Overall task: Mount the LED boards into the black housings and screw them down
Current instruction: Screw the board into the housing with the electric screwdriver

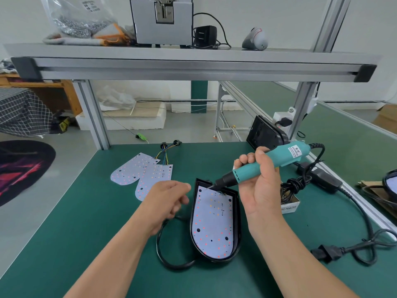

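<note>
**Now the screwdriving: one board seated, two loose**

From the head camera, here's the picture. One LED board [214, 222] lies flat inside a black housing [238, 214] on the green table [86, 233], right in front of the person. So that one is placed, and fastening looks under way.

The right hand [261, 186] has its fingers wrapped round a teal electric screwdriver [264, 166]. The tool is tilted down to the left, with its tip at the board's far left corner. Whether a screw sits under the tip is too small to tell.

The left hand [169, 197] hovers just left of the housing with fingers loosely curled. I cannot tell if thumb and forefinger pinch a screw.

Several dark holes lower on the board look unfilled, so most screws probably remain.

Further back on the left, two loose boards [131, 171] lie overlapping on the table, with their wires trailing away from the person. Both are unmounted.

A second housing [264, 133] leans upright behind the screwdriver. It looks empty, though its inside is hard to read.

My call: early going, with one unit of three in progress.
</note>
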`<state>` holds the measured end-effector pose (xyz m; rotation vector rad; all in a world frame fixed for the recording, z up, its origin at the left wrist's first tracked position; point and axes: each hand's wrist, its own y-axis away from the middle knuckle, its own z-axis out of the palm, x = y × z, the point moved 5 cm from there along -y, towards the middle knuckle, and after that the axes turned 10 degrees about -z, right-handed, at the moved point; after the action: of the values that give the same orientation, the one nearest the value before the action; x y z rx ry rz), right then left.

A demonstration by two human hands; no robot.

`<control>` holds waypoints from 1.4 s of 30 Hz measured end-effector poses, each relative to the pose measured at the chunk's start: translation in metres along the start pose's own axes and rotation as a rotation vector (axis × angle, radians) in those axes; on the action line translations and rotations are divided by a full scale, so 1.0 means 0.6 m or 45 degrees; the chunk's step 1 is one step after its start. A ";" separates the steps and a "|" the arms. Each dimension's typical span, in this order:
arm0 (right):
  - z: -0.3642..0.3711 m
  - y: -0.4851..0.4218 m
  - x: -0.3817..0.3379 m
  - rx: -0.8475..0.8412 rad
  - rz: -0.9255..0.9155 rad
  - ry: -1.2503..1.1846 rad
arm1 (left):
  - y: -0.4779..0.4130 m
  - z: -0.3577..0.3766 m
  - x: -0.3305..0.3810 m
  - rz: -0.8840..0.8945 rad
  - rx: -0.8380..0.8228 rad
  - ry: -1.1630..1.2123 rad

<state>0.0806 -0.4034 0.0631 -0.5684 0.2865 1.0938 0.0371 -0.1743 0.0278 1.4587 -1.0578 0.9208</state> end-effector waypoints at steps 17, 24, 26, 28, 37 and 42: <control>-0.004 0.002 0.024 -0.123 -0.011 0.130 | 0.007 0.029 -0.001 0.074 0.034 -0.584; 0.014 0.011 0.020 -0.170 -0.024 0.194 | 0.003 0.032 -0.007 0.022 0.106 -0.578; 0.020 0.012 0.018 -0.188 -0.040 0.238 | 0.003 0.033 -0.007 0.014 0.108 -0.559; 0.027 0.014 0.016 -0.221 -0.054 0.297 | 0.003 0.035 -0.007 0.009 0.115 -0.530; 0.068 0.033 0.018 -0.526 -0.103 0.543 | 0.008 0.039 -0.003 0.013 0.100 -0.501; 0.074 0.033 0.021 -0.590 -0.016 0.551 | 0.007 0.041 -0.005 -0.003 0.082 -0.490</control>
<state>0.0659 -0.3625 0.0877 -1.2246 0.4056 1.0202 0.0325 -0.1984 0.0227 1.7344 -1.3133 0.6910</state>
